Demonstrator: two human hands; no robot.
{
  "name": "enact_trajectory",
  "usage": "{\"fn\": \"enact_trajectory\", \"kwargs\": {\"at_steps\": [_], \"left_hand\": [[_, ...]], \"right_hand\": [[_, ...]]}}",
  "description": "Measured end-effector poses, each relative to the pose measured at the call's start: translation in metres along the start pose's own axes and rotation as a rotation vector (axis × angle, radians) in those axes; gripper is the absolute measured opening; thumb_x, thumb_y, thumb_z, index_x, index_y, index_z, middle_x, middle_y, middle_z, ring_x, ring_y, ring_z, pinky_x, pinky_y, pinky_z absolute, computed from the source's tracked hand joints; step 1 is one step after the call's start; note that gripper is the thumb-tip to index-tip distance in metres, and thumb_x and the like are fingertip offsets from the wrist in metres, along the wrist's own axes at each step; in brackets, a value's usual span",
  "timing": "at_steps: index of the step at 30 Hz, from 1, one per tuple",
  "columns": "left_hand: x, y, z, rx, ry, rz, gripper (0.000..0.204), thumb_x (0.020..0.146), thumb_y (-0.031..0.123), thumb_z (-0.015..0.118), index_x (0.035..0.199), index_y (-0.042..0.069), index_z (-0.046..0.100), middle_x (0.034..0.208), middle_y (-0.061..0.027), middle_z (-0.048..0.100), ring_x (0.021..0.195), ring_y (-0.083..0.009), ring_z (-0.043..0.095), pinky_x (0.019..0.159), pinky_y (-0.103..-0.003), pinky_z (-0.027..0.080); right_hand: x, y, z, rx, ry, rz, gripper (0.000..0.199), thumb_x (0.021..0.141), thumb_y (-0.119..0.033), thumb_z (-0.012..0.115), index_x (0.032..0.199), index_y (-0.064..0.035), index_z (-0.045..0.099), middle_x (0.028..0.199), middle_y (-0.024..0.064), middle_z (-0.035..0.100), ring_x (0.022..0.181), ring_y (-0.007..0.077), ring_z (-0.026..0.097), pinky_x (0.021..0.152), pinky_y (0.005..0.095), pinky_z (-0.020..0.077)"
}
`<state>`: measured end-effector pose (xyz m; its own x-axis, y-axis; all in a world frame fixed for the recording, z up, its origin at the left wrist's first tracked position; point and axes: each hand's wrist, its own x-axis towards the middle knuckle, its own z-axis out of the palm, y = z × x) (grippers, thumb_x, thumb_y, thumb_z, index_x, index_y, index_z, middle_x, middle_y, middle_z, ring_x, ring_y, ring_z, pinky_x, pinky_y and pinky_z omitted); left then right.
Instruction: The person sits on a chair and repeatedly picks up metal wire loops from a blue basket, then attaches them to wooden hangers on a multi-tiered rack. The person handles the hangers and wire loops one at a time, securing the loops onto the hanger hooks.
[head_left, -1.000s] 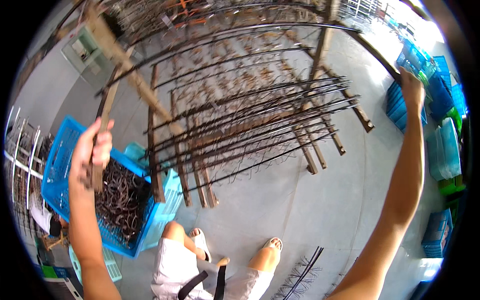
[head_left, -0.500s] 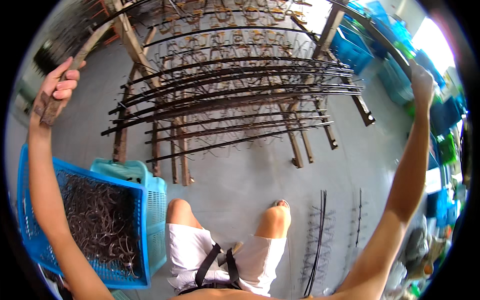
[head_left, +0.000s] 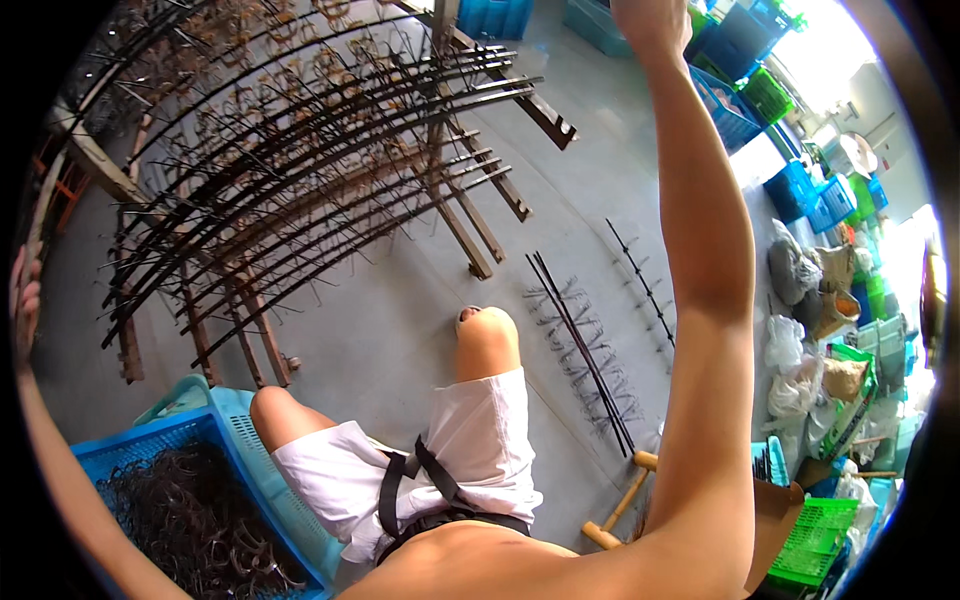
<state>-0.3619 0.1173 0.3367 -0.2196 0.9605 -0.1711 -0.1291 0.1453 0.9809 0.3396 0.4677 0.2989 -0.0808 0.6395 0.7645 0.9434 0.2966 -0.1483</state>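
At the far left rim, my left hand (head_left: 27,292) is partly cut off. Its curled fingers are round the end of a worn brown bar (head_left: 42,205) of the metal rack. My right arm stretches up and forward, and the right hand (head_left: 655,22) is cropped by the top edge, so its fingers and anything in them are hidden. Between the arms stands the rack, with brown metal legs (head_left: 462,225) and several long dark rods (head_left: 330,165) lying across it. Thin hooks stick out from the rods, and small yellow-brown pieces hang farther back.
A blue basket (head_left: 150,437) of dark curved pieces (head_left: 200,515) stands at lower left beside a turquoise basket (head_left: 262,450). Hooked rods (head_left: 585,355) lie on the floor at right. Near my right elbow is a wooden stool (head_left: 630,497). Bags (head_left: 795,385) and crates line the right side.
The view has swung to the right, so rack and baskets sit farther left. My right hand now reaches the top edge; my left hand has slipped to the left rim.
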Motion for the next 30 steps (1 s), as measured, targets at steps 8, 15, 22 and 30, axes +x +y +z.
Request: {"fn": "enact_trajectory", "kwargs": {"at_steps": [8, 15, 22, 30], "left_hand": [[-0.089, -0.101, -0.098, -0.172, 0.636, 0.529, 0.043, 0.095, 0.029, 0.046, 0.129, 0.004, 0.04, 0.125, -0.0098, 0.048, 0.109, -0.017, 0.051, 0.091, -0.028, 0.044], [-0.173, -0.291, 0.158, -0.246, 0.685, 0.32, 0.038, 0.09, 0.042, 0.051, 0.098, 0.005, 0.057, 0.083, -0.0004, 0.058, 0.071, -0.009, 0.052, 0.061, -0.023, 0.041], [-0.023, -0.293, 0.143, -0.557, 0.763, 0.312, 0.075, 0.09, 0.051, 0.044, 0.134, -0.008, 0.028, 0.132, -0.0187, 0.04, 0.119, -0.0234, 0.042, 0.104, -0.035, 0.029], [0.066, -0.243, 0.136, -1.033, 0.779, 0.476, 0.055, 0.092, 0.042, 0.044, 0.119, -0.006, 0.045, 0.12, -0.0196, 0.05, 0.118, -0.0289, 0.044, 0.105, -0.037, 0.032]], "right_hand": [[-0.016, -0.001, -0.017, 0.276, 0.127, 0.067, 0.045, 0.087, -0.042, 0.049, 0.106, -0.0033, 0.062, 0.109, 0.0233, 0.058, 0.106, 0.0398, 0.052, 0.09, 0.044, 0.0412], [-0.184, -0.06, 0.054, 1.124, 0.021, 0.514, 0.028, 0.094, -0.029, 0.048, 0.1, -0.0018, 0.049, 0.08, 0.0069, 0.053, 0.067, 0.0109, 0.05, 0.061, 0.0262, 0.0433], [-0.153, -0.076, 0.18, 2.045, -0.325, 1.254, 0.05, 0.084, -0.056, 0.052, 0.099, -0.0088, 0.053, 0.086, 0.0034, 0.054, 0.077, 0.0146, 0.049, 0.073, 0.0259, 0.0355], [-0.13, -0.045, 0.252, 2.482, -0.219, 0.885, 0.019, 0.089, -0.027, 0.048, 0.097, -0.0102, 0.053, 0.106, 0.0075, 0.056, 0.104, 0.025, 0.052, 0.095, 0.0411, 0.0394]]}}
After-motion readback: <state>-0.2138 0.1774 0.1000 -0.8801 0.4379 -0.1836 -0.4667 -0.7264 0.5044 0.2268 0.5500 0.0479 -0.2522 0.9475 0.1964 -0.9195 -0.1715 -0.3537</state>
